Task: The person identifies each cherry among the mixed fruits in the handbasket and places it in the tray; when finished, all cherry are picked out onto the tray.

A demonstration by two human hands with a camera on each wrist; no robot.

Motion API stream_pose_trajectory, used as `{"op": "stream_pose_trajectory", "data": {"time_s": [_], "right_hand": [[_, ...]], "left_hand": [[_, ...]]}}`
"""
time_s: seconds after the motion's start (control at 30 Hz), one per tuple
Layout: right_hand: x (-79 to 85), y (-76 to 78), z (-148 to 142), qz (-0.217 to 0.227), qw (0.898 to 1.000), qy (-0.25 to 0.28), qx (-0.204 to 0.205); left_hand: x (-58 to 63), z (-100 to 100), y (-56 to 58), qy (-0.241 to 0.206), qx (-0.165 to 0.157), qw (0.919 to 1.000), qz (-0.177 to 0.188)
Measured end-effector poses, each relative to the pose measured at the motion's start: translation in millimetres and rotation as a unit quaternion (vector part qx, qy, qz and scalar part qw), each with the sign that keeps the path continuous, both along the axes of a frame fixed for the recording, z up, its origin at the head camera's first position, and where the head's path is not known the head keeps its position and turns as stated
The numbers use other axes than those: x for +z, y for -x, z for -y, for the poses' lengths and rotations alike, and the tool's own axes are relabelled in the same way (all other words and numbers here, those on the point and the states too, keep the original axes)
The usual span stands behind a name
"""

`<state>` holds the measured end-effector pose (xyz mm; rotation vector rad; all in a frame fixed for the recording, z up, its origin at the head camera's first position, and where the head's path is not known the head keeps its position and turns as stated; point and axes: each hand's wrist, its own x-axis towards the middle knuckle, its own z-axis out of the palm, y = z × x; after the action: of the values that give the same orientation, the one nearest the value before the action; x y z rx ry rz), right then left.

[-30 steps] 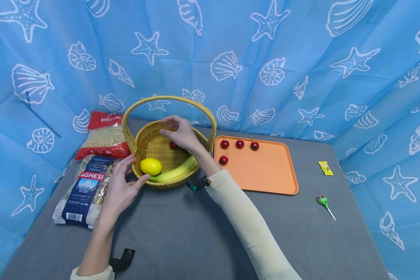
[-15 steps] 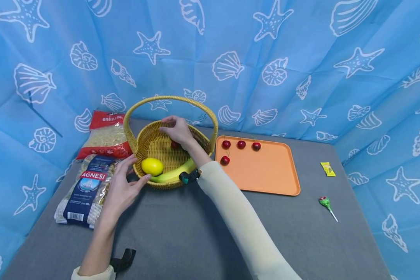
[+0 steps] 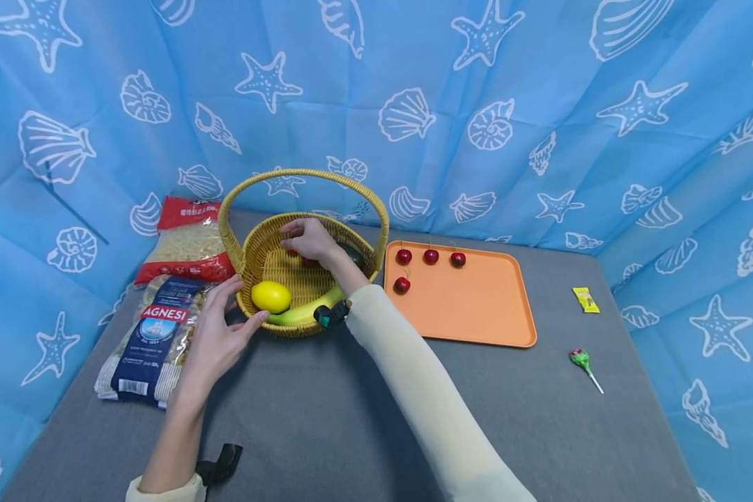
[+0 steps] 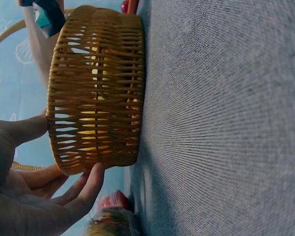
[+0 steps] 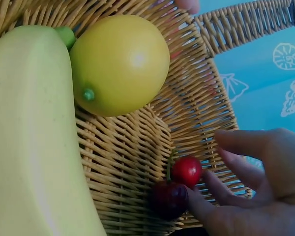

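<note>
A wicker basket (image 3: 276, 333) with a tall handle holds a lemon (image 3: 271, 297), a banana (image 3: 301, 315), cherries (image 5: 187, 170) and a dark rounded thing (image 3: 353, 256) partly covered by the right arm. At the basket's left side, my left hand (image 3: 221, 340) grips it, thumb at the rim and fingers against the woven wall (image 4: 96, 98). My right hand (image 3: 314, 242) reaches inside under the handle. In the right wrist view, its fingers touch or nearly touch two cherries on the basket floor; thumb and fingers stand apart, pinching nothing.
An orange tray (image 3: 470, 307) with several cherries (image 3: 431, 256) lies right of the basket. Two pasta bags, one red (image 3: 185, 244) and one blue (image 3: 157, 335), lie left. A yellow wrapped candy (image 3: 586, 300) and a green lollipop (image 3: 581, 360) lie far right. A blue curtain (image 3: 439, 167) stands behind.
My right hand has shifted a little left and lower inside the basket, uncovering the dark rounded thing at the right. My left hand has stayed on the basket.
</note>
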<state>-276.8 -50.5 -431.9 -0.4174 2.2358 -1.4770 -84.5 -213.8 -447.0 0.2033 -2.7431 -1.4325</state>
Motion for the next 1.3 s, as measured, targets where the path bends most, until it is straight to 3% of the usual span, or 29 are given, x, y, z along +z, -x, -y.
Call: {"op": "stream_pose_trajectory", "data": {"time_s": [0.17,0.27,0.53,0.8,1.1,1.3], "right_hand": [[-3.1,-0.1,2,0.009,0.997,-0.044,0.055],[-4.9,-0.4,4,-0.004,0.995,-0.071,0.066],[-4.6,-2.8,6,-0.005,0.994,-0.100,0.048],[-0.3,-5.6,2,-0.023,0.998,-0.057,0.024],[31.1,-15.3,-17,-0.059,0.995,-0.027,0.071],[63.3,-33.4,-40,-0.106,0.987,-0.021,0.120]], "left_hand": [[0.3,-1,0.4,0.000,0.000,1.0000,-0.001],[0.7,-1,0.6,-0.003,-0.002,1.0000,0.001],[0.0,-2,-0.6,-0.006,-0.003,1.0000,-0.001],[0.6,-3,-0.1,-0.008,-0.005,1.0000,0.003],[1.0,-1,-1.2,-0.002,-0.004,1.0000,0.008],[0.2,0,-0.2,0.001,-0.003,1.0000,0.004]]}}
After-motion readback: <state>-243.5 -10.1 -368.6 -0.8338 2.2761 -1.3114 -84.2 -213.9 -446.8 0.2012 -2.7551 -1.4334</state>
